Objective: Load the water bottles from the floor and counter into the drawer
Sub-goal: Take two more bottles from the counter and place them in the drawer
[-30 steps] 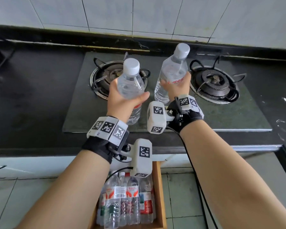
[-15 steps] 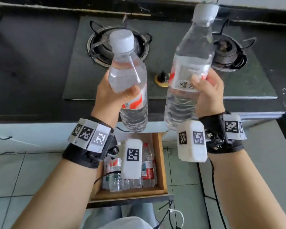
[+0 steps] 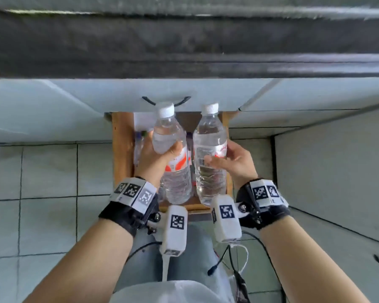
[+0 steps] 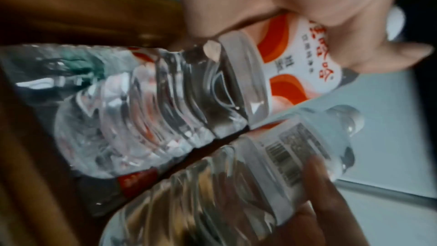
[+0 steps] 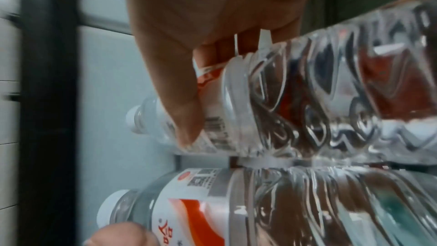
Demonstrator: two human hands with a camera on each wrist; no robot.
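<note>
My left hand [image 3: 157, 156] grips a clear water bottle [image 3: 173, 171] with a white cap and a red-and-white label round its middle. My right hand [image 3: 232, 158] holds a second clear bottle [image 3: 209, 136] at its label. Both bottles hang side by side, caps away from me, over the open wooden drawer [image 3: 122, 149]. In the left wrist view the left bottle [image 4: 165, 104] lies above the right one [image 4: 236, 184]. In the right wrist view my right fingers [image 5: 179, 100] wrap the upper bottle [image 5: 319, 91]. Other bottles in the drawer are mostly hidden.
The dark counter edge [image 3: 184, 55] runs across the top, above pale cabinet fronts [image 3: 53, 106]. Grey floor tiles [image 3: 42, 171] lie left of the drawer, a cabinet side [image 3: 326, 171] to its right. A black handle [image 3: 165, 100] shows above the drawer.
Both hands have carried their bottles down from the stove top to just over the open drawer. The view has tipped down from the counter to the drawer and floor.
</note>
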